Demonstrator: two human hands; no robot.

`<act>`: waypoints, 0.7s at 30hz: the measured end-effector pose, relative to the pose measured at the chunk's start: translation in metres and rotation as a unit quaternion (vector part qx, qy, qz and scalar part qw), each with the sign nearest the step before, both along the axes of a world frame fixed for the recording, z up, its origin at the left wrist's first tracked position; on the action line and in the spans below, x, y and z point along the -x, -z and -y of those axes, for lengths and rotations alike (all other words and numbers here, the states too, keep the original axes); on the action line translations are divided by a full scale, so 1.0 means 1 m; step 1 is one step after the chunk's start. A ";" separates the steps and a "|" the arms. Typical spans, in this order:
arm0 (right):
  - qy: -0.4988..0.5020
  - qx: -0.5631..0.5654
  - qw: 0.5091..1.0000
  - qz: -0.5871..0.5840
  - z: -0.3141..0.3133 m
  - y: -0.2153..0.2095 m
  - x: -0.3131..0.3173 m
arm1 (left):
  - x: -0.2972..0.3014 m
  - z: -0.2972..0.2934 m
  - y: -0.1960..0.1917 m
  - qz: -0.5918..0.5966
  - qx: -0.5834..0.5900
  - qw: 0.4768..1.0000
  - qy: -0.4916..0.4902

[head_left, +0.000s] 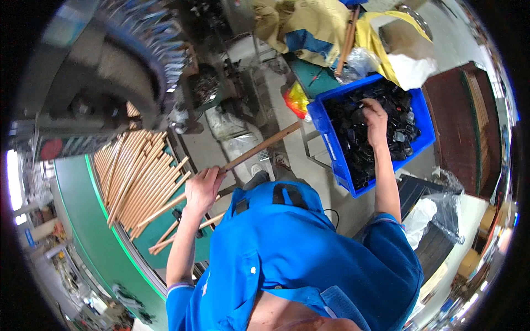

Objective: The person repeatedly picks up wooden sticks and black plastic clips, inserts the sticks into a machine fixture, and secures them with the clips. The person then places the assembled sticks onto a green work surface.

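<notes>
Wooden rods (135,174) lie heaped on the green bench (83,220). Left hand (203,186) is closed around one long wooden rod (259,147); keep it level. Right hand (375,118) digs into black parts (359,138) in the blue bin (334,149); its grip can't be made out.

Background at this moment: a yellow cloth (326,22) lay crumpled at the top, with a clear plastic bag (359,62) just beside it. A red-and-yellow packet (297,99) rested on the grey floor (287,165). A dark brown wooden panel (461,127) stood at the right. A dark grey machine housing (94,71) occupied the upper left.
</notes>
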State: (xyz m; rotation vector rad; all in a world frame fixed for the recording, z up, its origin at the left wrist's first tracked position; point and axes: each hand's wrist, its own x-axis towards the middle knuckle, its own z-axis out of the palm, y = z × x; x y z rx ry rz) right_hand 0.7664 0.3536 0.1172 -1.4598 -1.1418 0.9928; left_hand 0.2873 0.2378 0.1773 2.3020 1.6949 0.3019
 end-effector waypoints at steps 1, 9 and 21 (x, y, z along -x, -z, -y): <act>-0.101 0.009 0.994 0.040 0.002 -0.020 0.028 | 0.001 -0.002 0.001 0.013 -0.007 1.000 -0.010; -0.364 -0.016 0.929 0.061 -0.023 -0.042 0.143 | 0.031 0.002 0.003 0.044 -0.001 0.999 -0.016; -0.473 0.051 0.877 0.074 -0.037 -0.056 0.197 | 0.066 0.019 -0.001 0.063 0.082 0.994 -0.035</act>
